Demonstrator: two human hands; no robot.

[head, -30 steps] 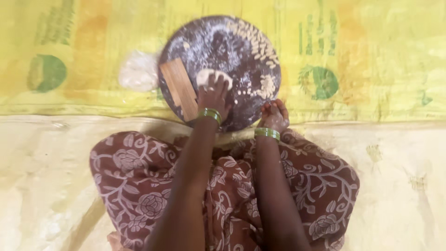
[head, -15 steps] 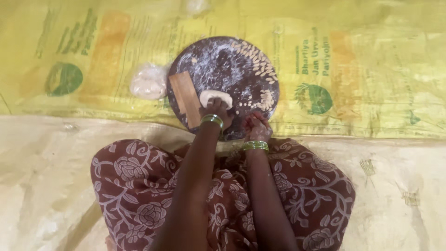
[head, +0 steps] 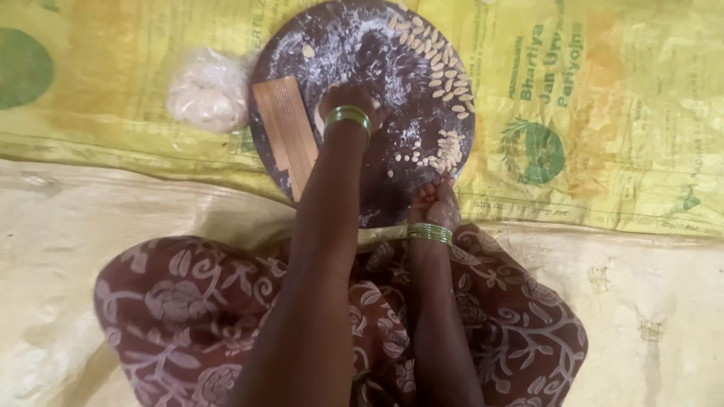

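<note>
step: shaping small dough bits on round dark board [head: 362,53] | left hand [head: 353,102] mid-board, grip unclear | right hand [head: 434,200] clenched at board's near edge | ridged wooden block [head: 285,132] left on board | next: likely roll bit on block

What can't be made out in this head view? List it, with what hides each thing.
- Left hand: its fingers and whatever they press are hidden under the wrist and green bangle.
- Right hand: fingers curled at the round board edge; any held piece is too small to tell.
- Board's far rim: cut off by the top edge.
- Dough lump in plastic: blurred.
</note>
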